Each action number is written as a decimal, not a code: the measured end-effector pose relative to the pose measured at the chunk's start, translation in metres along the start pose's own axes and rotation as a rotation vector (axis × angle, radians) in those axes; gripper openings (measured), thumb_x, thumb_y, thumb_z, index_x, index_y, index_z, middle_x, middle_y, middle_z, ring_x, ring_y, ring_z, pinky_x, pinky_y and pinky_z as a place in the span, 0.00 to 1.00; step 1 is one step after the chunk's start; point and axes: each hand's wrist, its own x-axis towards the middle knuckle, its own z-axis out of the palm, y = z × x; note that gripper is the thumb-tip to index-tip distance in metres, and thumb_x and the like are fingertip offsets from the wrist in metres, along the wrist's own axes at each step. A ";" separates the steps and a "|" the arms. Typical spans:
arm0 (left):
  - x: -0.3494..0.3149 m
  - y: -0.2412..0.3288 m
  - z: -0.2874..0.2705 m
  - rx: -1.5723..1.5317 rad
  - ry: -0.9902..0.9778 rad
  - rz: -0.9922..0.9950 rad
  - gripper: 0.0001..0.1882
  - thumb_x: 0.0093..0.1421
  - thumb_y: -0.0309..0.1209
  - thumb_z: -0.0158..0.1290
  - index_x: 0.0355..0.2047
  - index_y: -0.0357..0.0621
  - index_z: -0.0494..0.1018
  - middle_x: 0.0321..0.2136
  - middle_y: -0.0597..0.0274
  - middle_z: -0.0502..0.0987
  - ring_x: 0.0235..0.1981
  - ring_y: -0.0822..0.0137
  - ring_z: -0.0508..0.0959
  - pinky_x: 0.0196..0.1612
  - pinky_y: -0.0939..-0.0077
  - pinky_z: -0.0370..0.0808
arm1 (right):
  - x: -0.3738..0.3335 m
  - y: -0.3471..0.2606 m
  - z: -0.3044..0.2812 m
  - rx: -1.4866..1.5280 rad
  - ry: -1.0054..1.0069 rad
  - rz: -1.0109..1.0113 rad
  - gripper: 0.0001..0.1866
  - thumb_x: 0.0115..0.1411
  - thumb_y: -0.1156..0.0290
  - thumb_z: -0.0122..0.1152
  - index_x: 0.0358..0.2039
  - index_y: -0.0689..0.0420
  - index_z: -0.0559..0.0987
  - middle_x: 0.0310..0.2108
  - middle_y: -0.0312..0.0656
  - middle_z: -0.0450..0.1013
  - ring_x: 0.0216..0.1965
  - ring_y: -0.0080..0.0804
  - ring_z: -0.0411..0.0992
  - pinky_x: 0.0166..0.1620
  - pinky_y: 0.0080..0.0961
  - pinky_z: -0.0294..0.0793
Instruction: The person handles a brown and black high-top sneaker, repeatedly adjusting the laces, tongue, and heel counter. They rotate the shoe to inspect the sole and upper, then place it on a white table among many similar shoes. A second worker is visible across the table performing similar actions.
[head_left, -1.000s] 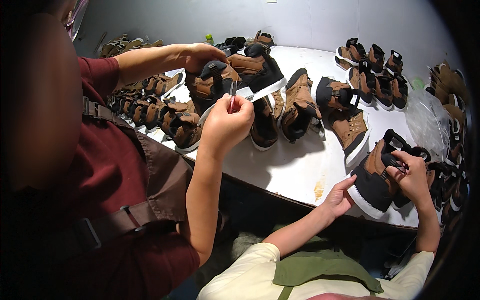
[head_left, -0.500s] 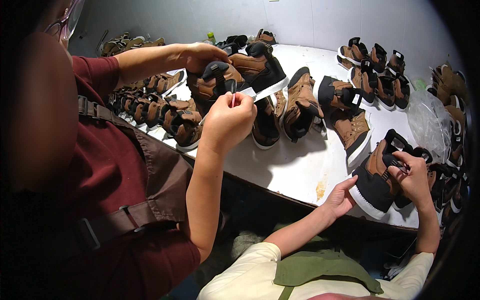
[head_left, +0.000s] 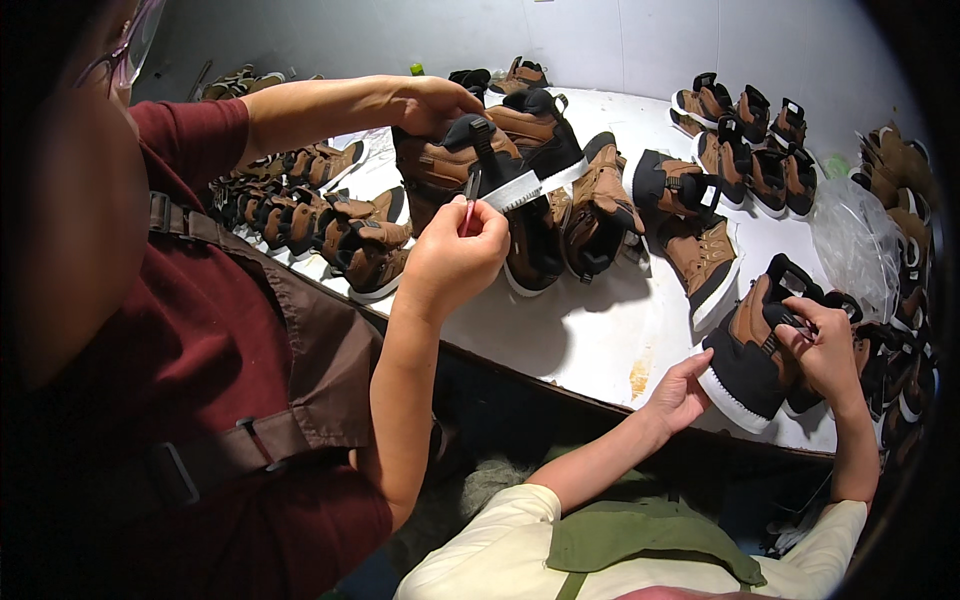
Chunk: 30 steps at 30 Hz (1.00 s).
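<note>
A brown-and-black high-top shoe [head_left: 760,345] with a white sole is tilted at the near right, its heel toward me. My left hand [head_left: 682,395] steadies it at the white sole, thumb against the heel. At the padded collar, the fingers of my right hand [head_left: 822,345] are pinched together; something dark and thin shows between them, too hidden to name. To my left, a co-worker in maroon holds a similar shoe [head_left: 460,160] in one hand. That person's other hand [head_left: 465,250] has a slim red-and-dark tool at its heel.
More matching shoes [head_left: 605,205] stand on the white table [head_left: 590,340], with a pair [head_left: 690,230] beyond mine. Rows of shoes line the left and the far right. A clear plastic bag [head_left: 855,245] lies right of my shoe. The co-worker's forearm [head_left: 405,380] reaches over the table edge.
The co-worker's shoe has shifted right and turned, showing more of its white sole, and the tool has tilted. My hands and shoe look nearly still.
</note>
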 end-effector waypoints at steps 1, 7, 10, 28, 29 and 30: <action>-0.001 0.000 0.000 0.001 0.001 0.003 0.22 0.61 0.32 0.52 0.54 0.38 0.64 0.50 0.54 0.72 0.51 0.59 0.73 0.58 0.59 0.69 | 0.001 0.001 0.000 0.009 -0.001 0.009 0.14 0.47 0.74 0.65 0.35 0.68 0.77 0.19 0.46 0.72 0.19 0.29 0.70 0.27 0.23 0.68; 0.000 -0.001 -0.001 -0.016 -0.034 0.001 0.22 0.61 0.32 0.52 0.54 0.38 0.64 0.50 0.55 0.72 0.50 0.60 0.73 0.57 0.60 0.69 | 0.001 0.004 0.001 -0.002 0.003 -0.016 0.15 0.47 0.74 0.65 0.36 0.67 0.78 0.20 0.46 0.73 0.19 0.29 0.70 0.27 0.23 0.68; -0.001 0.000 -0.001 -0.018 -0.037 -0.003 0.21 0.61 0.32 0.52 0.53 0.38 0.64 0.50 0.55 0.72 0.50 0.60 0.73 0.57 0.60 0.69 | 0.002 0.003 0.000 -0.010 -0.012 -0.020 0.15 0.47 0.74 0.65 0.36 0.68 0.78 0.20 0.46 0.74 0.20 0.28 0.71 0.27 0.23 0.69; -0.002 0.001 0.002 -0.026 -0.044 -0.002 0.21 0.61 0.31 0.53 0.52 0.38 0.65 0.47 0.56 0.74 0.49 0.61 0.74 0.56 0.62 0.70 | 0.004 0.000 0.000 0.003 -0.008 -0.022 0.14 0.49 0.73 0.63 0.35 0.68 0.78 0.19 0.45 0.73 0.19 0.28 0.71 0.27 0.22 0.69; -0.002 0.000 0.001 -0.025 -0.036 0.000 0.21 0.61 0.31 0.53 0.52 0.38 0.65 0.47 0.56 0.74 0.49 0.62 0.74 0.56 0.62 0.70 | 0.004 0.000 0.000 -0.006 -0.008 -0.020 0.14 0.49 0.74 0.63 0.35 0.68 0.78 0.19 0.45 0.73 0.19 0.28 0.71 0.27 0.22 0.69; -0.003 -0.001 0.000 -0.024 -0.028 0.003 0.20 0.60 0.31 0.54 0.51 0.38 0.65 0.46 0.57 0.74 0.48 0.62 0.74 0.56 0.63 0.70 | 0.004 0.000 -0.001 -0.015 -0.008 -0.017 0.14 0.49 0.74 0.63 0.35 0.68 0.78 0.19 0.46 0.73 0.20 0.28 0.71 0.27 0.23 0.69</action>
